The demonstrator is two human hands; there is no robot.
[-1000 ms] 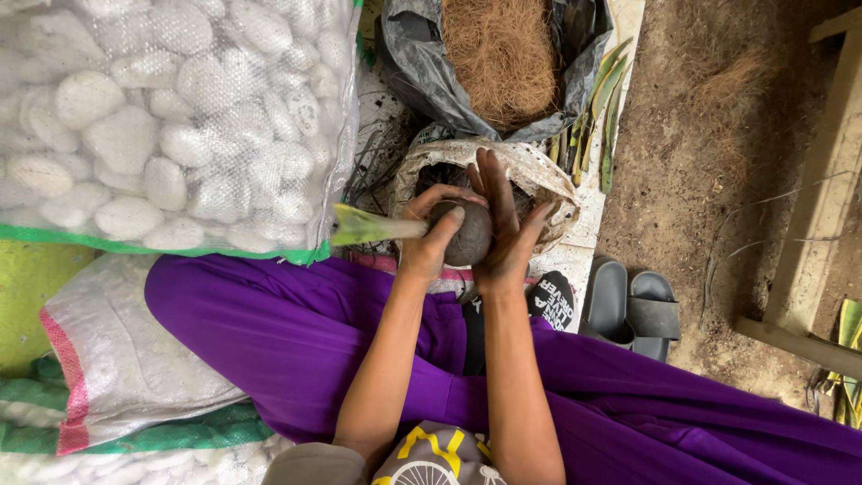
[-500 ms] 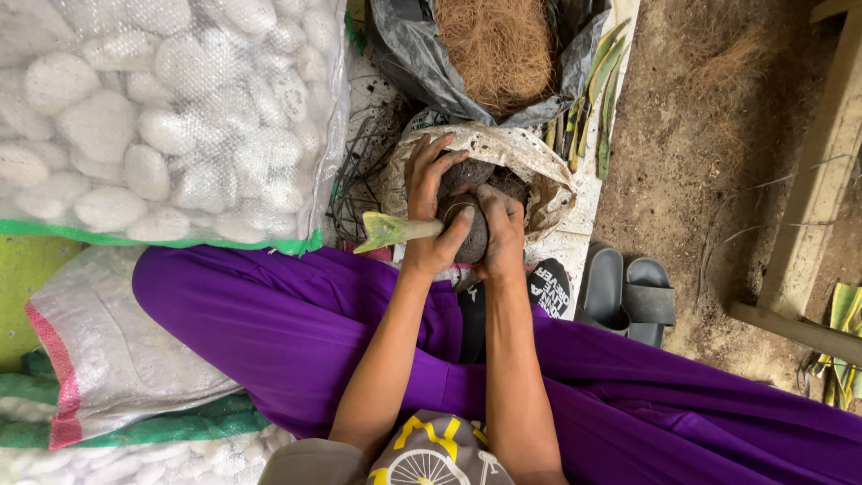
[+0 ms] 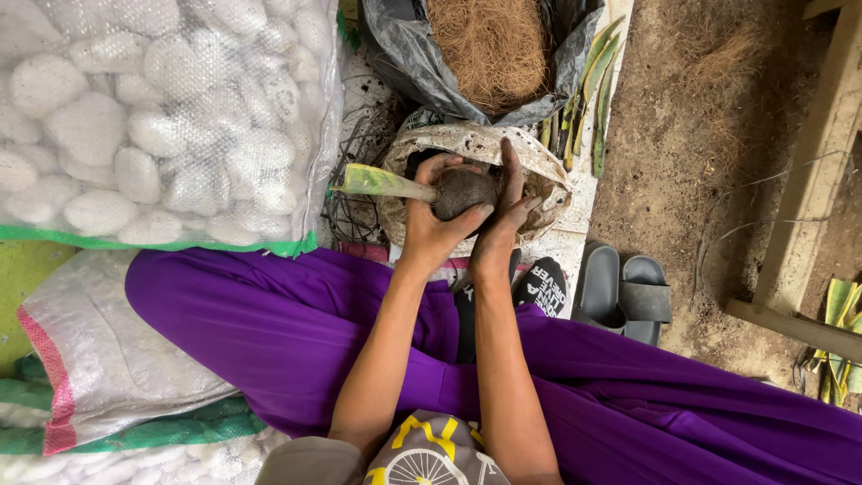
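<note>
Left hand [image 3: 435,232] cups soil ball [image 3: 460,190] from below, fingers curled round it. Right hand [image 3: 505,216] presses flat against ball's right side, fingers straight. Ball sits above white sack [image 3: 539,162]; green leaf [image 3: 377,182] sticks out left. Bag of white stones [image 3: 153,117] at left.

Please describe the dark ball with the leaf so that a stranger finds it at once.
Above the purple trousers stands an open whitish sack. Over it, the left hand and right hand cup a dark soil ball; it alone has a pale green leaf pointing left.
</note>
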